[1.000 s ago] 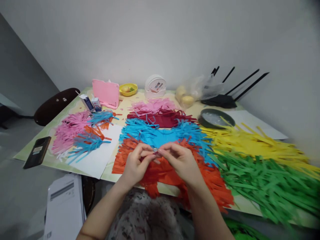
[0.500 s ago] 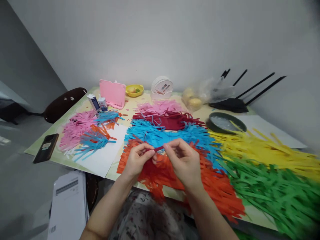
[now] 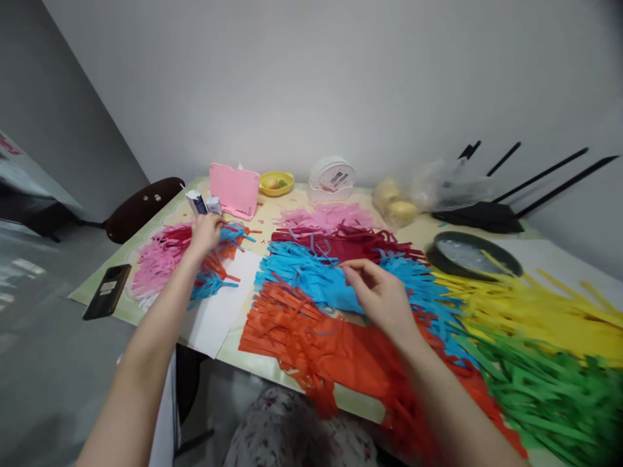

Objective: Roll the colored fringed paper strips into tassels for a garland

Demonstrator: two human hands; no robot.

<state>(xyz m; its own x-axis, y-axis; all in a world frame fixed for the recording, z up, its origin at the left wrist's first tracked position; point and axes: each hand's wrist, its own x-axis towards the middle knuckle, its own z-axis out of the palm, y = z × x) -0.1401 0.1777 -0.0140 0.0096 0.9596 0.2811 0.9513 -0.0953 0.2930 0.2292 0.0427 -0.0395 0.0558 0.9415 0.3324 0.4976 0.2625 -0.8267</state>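
Note:
My left hand (image 3: 206,232) reaches over the left pile, with dark red fringe (image 3: 176,240) beside it, above pink fringe (image 3: 152,267) and blue-and-orange tassels (image 3: 210,283). Its fingers are bent round something I cannot make out. My right hand (image 3: 378,289) hovers above the blue fringed paper (image 3: 324,285), thumb and forefinger close together; what they pinch is too small to name. Orange fringed paper (image 3: 341,353) lies nearest me, and crimson fringed paper (image 3: 341,245) and pink fringed paper (image 3: 331,216) lie behind the blue.
Yellow fringe (image 3: 535,311) and green fringe (image 3: 559,395) cover the right side, near a dark green bowl (image 3: 472,254). A phone (image 3: 108,290) lies at the left edge. Small cartons (image 3: 196,202), a pink stand (image 3: 234,189) and a yellow dish (image 3: 276,184) are at the back.
My hands have parted. My left hand has moved to the left pile, where dark red fringe now shows; my right hand has stayed over the middle papers. The view has shifted slightly.

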